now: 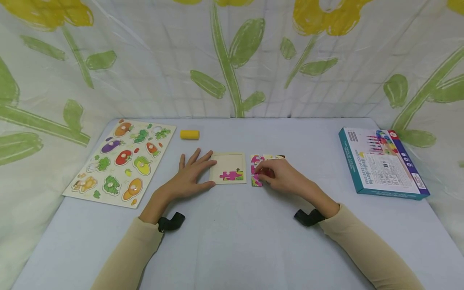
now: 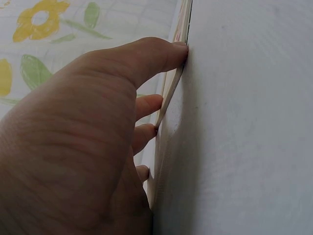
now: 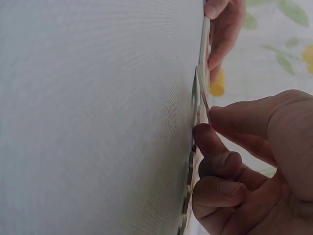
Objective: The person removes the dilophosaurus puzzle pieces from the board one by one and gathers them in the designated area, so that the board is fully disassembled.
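A small square wooden puzzle tray [image 1: 228,157] lies mid-table, with joined pink and green pieces [image 1: 232,175] in its lower right part. My left hand [image 1: 192,174] is spread at the tray's left side, thumb and fingertips touching its rim; in the left wrist view the thumb [image 2: 156,56] lies along the edge. To the right of the tray, my right hand [image 1: 280,174] pinches a thin puzzle piece [image 3: 202,88] between thumb and index finger, tilted off the table. Beneath that hand, more colorful puzzle pieces [image 1: 268,156] lie together, partly hidden by it.
A vegetable knob-puzzle board [image 1: 119,165] lies at the left. Behind the tray sits a yellow cylinder [image 1: 190,134]. A boxed set with a teal side [image 1: 384,163] lies at the right. A flower-painted curtain [image 1: 159,60] hangs behind the table.
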Action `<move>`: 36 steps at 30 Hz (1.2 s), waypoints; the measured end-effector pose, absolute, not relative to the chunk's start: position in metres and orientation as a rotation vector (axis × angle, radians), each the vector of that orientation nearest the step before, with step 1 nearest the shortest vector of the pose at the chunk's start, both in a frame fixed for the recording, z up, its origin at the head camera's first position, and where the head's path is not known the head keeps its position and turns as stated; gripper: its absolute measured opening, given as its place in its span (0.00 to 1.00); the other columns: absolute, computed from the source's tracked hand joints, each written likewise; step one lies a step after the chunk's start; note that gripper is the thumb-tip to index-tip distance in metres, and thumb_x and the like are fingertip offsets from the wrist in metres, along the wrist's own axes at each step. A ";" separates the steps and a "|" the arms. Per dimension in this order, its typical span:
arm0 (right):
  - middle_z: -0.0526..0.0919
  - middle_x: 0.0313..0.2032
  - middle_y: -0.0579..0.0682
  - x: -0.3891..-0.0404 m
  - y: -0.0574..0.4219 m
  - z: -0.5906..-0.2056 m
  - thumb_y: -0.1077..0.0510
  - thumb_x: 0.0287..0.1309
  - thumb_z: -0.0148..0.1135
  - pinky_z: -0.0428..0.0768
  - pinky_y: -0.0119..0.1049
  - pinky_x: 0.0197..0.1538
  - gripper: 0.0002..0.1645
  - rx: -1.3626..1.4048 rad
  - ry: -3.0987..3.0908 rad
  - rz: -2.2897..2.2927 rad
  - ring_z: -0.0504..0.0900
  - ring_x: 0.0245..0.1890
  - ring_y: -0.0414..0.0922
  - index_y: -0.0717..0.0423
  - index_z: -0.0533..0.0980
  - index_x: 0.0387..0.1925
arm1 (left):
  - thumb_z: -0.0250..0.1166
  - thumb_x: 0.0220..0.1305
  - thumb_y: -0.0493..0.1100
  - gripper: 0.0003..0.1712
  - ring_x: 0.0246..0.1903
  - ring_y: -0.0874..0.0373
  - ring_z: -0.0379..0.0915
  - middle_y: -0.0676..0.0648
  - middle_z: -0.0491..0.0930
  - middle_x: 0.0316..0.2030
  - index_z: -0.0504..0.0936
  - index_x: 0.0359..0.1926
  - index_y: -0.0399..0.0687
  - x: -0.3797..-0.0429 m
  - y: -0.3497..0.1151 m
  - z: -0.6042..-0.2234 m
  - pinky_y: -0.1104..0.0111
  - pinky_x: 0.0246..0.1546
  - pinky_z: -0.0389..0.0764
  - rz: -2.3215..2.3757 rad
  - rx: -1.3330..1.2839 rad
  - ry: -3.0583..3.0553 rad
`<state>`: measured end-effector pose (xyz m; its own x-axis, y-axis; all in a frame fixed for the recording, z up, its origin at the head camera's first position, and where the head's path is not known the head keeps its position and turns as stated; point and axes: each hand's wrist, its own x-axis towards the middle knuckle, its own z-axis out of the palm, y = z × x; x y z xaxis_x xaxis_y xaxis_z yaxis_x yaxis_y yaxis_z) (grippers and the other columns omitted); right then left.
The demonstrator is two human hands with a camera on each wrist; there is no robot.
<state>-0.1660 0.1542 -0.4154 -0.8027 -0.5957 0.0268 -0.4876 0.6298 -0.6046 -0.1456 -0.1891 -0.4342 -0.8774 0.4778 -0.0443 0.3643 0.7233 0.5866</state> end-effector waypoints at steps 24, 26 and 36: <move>0.88 0.35 0.42 -0.165 0.153 -0.415 0.61 0.66 0.72 0.75 0.31 0.36 0.06 -0.926 2.688 -0.911 0.75 0.32 0.39 0.51 0.88 0.44 | 0.69 0.69 0.56 0.41 0.87 0.39 0.28 0.47 0.50 0.86 0.69 0.79 0.53 -0.145 -0.190 -0.435 0.31 0.78 0.18 0.879 0.672 2.731; 0.87 0.35 0.43 -0.165 0.154 -0.414 0.60 0.67 0.72 0.75 0.31 0.37 0.06 -0.921 2.692 -0.903 0.75 0.32 0.39 0.51 0.87 0.44 | 0.69 0.69 0.56 0.41 0.87 0.39 0.28 0.47 0.50 0.86 0.69 0.79 0.53 -0.145 -0.189 -0.435 0.31 0.78 0.18 0.881 0.671 2.730; 0.87 0.34 0.43 -0.166 0.149 -0.411 0.60 0.68 0.70 0.78 0.30 0.36 0.05 -0.888 2.665 -0.927 0.77 0.32 0.39 0.52 0.87 0.44 | 0.70 0.69 0.56 0.41 0.87 0.39 0.27 0.47 0.50 0.86 0.69 0.79 0.54 -0.145 -0.189 -0.435 0.31 0.78 0.18 0.876 0.675 2.729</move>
